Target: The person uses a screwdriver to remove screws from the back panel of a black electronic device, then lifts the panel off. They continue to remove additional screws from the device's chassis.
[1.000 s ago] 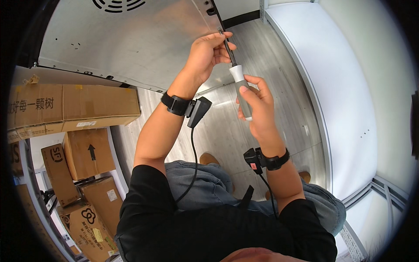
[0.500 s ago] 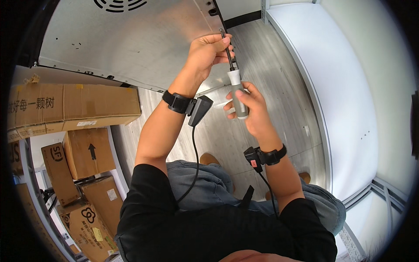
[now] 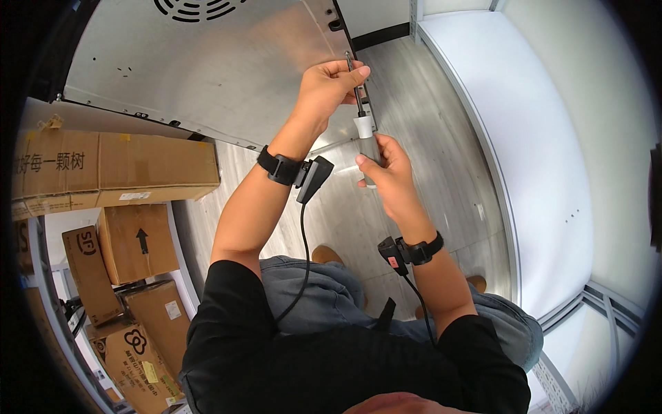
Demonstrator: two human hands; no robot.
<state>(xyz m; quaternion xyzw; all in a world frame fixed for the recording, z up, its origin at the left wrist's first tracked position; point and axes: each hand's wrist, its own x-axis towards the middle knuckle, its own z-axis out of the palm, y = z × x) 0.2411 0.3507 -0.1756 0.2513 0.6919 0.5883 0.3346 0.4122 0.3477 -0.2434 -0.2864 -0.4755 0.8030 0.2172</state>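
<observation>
Grips of both hands are closed on one screwdriver. Beside them is a big metal panel. The right hand wraps the gray handle, which has swung left, so the screwdriver points straighter. The left hand pinches the thin rod. Its small tip pokes past those fingers by the panel's edge; whether they touch is hard to tell.

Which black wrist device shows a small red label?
The black device by the right hand, which grips the grey screwdriver handle; the left wrist device shows none.

Black arrow and lettering on cartons
</observation>
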